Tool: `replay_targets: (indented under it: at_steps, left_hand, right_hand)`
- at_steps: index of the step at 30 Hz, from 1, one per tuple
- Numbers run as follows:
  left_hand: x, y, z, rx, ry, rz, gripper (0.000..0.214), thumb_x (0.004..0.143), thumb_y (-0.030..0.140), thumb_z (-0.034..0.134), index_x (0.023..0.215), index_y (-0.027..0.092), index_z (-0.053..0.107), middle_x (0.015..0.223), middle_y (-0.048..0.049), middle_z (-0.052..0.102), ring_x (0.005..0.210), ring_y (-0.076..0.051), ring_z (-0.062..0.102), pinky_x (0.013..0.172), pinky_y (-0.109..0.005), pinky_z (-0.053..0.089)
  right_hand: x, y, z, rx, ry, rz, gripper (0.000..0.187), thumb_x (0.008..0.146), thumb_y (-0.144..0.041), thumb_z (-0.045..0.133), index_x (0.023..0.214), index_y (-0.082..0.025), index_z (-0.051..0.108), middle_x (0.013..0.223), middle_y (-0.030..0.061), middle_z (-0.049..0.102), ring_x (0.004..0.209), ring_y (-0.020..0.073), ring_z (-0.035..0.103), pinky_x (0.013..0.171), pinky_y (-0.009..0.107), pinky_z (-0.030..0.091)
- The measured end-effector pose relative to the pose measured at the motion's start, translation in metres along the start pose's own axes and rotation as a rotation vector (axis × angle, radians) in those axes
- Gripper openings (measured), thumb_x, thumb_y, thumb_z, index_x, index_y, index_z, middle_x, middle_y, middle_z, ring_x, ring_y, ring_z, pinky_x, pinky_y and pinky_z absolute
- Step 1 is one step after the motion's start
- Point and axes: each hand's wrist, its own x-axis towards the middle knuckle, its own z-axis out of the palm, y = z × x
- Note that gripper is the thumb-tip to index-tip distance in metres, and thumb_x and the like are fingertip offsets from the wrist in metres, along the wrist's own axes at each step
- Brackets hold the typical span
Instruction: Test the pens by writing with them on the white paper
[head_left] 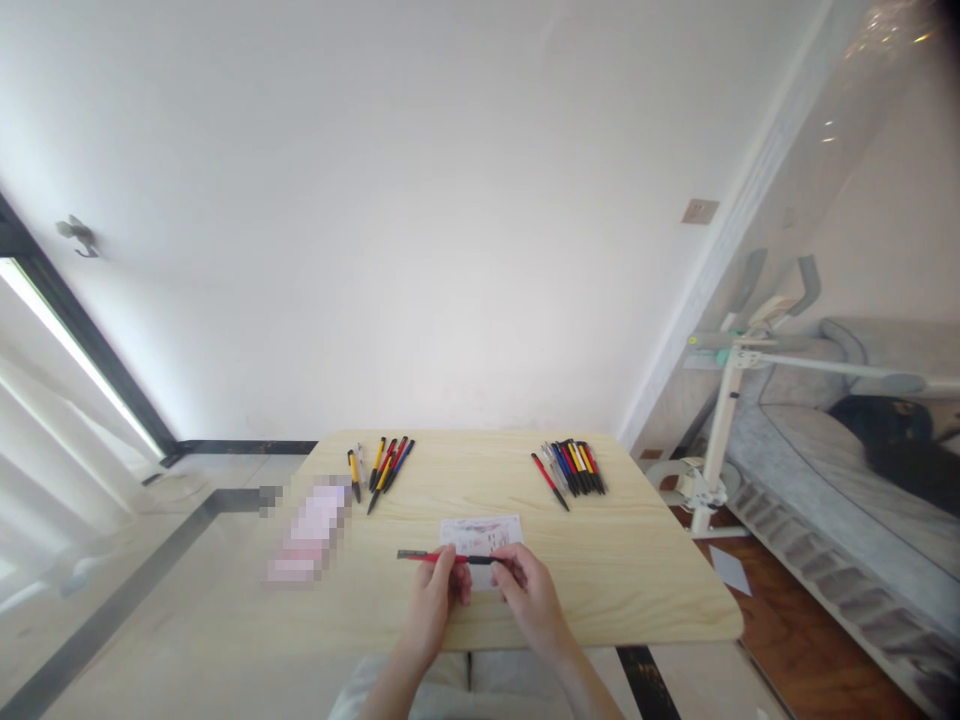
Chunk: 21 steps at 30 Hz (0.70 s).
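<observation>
A red pen with a black grip [459, 559] lies level across both hands, above a white printed sheet [480, 526]. My left hand [440, 587] is closed around its red barrel. At the black end, the fingers of my right hand [529, 592] pinch the pen near its tip. The hands and pen hide part of the sheet. Toward the back left of the table, several pens [388, 466] in yellow, red, blue and clear lie loosely grouped. Another bunch of pens [577, 468] lies side by side at the back right, with a red pen [550, 482] slightly apart on its left.
The pale wooden table [645, 580] has rounded corners and stands near a white wall [480, 250]. A blurred pinkish item [311, 535] is at the table's left edge. On the right are an exercise bike [724, 420] and a grey sofa [817, 490].
</observation>
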Motion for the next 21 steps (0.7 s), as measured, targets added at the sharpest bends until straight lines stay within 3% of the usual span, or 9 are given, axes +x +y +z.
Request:
replay_targets:
  at_steps: [6, 12, 21]
  left_hand:
    - [0.0025, -0.0080, -0.0053, 0.000, -0.066, 0.018, 0.036, 0.075, 0.040, 0.050, 0.049, 0.016, 0.049, 0.044, 0.0011, 0.049, 0.041, -0.010, 0.044, 0.045, -0.023, 0.032]
    - [0.0029, -0.0099, -0.0063, -0.008, -0.064, 0.020, 0.035, 0.076, 0.040, 0.049, 0.051, 0.015, 0.050, 0.046, 0.0009, 0.049, 0.042, -0.010, 0.044, 0.045, -0.023, 0.031]
    - [0.0015, -0.0070, -0.0050, 0.029, -0.105, 0.023, 0.035, 0.076, 0.040, 0.049, 0.051, 0.015, 0.049, 0.046, 0.0006, 0.049, 0.041, -0.010, 0.044, 0.044, -0.023, 0.032]
  right_hand:
    - [0.0013, -0.0029, 0.0019, 0.047, -0.063, 0.096, 0.035, 0.080, -0.046, 0.044, 0.065, -0.017, 0.053, 0.050, -0.0027, 0.049, 0.045, 0.0099, 0.045, 0.043, 0.020, 0.036]
    - [-0.0023, 0.0024, 0.0006, 0.067, 0.009, 0.031, 0.027, 0.075, -0.040, 0.054, 0.086, -0.016, 0.057, 0.059, -0.0025, 0.049, 0.050, 0.0106, 0.046, 0.043, 0.019, 0.035]
    - [-0.0078, 0.0016, -0.0004, 0.075, -0.026, 0.025, 0.016, 0.081, -0.033, 0.047, 0.080, -0.018, 0.048, 0.057, -0.0040, 0.047, 0.052, 0.0104, 0.045, 0.047, 0.020, 0.035]
